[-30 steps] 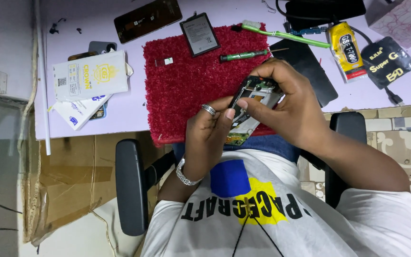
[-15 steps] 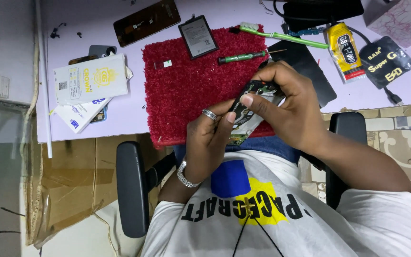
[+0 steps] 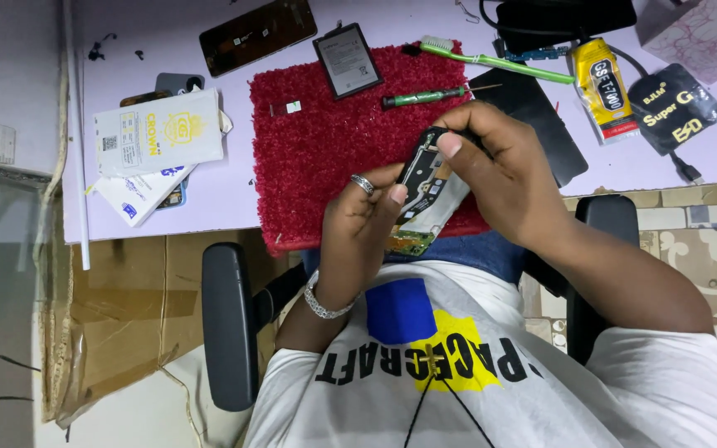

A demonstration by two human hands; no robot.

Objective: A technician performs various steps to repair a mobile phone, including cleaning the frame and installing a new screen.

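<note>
On the pale lilac desk (image 3: 209, 211), white printed paper packets (image 3: 155, 137) lie well left, out of the working space. The ring-wearing left hand (image 3: 363, 228) curls under the opened black phone body with exposed boards (image 3: 425, 195), fingers closed on its edge, steadying it above the red fuzzy mat (image 3: 317, 158) (which would catch small parts). The right hand (image 3: 508, 170) arches over, pinching the phone's top end.

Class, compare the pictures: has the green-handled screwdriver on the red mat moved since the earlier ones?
No. The green-handled metal screwdriver lies in the same spot near the far edge of the red fluffy mat, just right of the flat black battery.
</note>
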